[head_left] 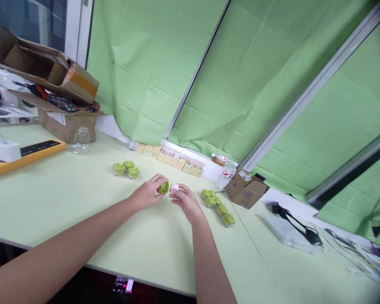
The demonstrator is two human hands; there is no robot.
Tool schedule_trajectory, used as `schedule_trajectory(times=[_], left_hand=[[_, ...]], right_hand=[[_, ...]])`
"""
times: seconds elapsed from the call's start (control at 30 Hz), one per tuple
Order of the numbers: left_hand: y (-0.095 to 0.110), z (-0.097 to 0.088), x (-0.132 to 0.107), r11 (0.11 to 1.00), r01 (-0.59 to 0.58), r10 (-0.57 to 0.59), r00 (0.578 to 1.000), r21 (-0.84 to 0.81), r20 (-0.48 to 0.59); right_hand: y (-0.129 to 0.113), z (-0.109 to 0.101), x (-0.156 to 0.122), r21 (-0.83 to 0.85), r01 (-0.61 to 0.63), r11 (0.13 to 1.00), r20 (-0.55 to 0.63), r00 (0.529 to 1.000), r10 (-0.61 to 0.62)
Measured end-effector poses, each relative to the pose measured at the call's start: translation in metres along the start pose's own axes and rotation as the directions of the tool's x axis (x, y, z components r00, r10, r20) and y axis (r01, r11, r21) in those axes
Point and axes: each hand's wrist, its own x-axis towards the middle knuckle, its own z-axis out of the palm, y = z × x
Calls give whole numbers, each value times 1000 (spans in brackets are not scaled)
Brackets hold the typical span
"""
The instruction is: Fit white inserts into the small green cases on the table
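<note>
My left hand (152, 192) grips a small green cap (163, 188), its hollow side turned to the right. Close beside it, my right hand (187, 202) pinches a small white piece (174, 187) between thumb and fingers; its exact kind is too small to make out. The two pieces are near each other above the table, a narrow gap between them. Left of my hands sit 3 small clear containers with green lids (126, 168). To the right stands a group of several more green-lidded containers (218, 205).
Small tan boxes (169, 158) line the back edge. Opened cardboard boxes (66, 122), a clear plastic cup (81, 140) and a yellow power strip (47, 147) are at left. On the right are bottles (226, 177), a carton (245, 190) and black cables (296, 223).
</note>
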Motion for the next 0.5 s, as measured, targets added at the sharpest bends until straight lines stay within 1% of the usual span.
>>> schedule_trajectory(times=[0.27, 0.5], left_hand=[[3, -2, 1, 1000, -23, 23, 1000, 12, -7], [4, -1, 0, 993, -84, 83, 996, 84, 14]], right_hand=[[-2, 0, -2, 110, -2, 994, 6, 1000, 1], [0, -1, 1, 90, 13, 996, -26, 1000, -11]])
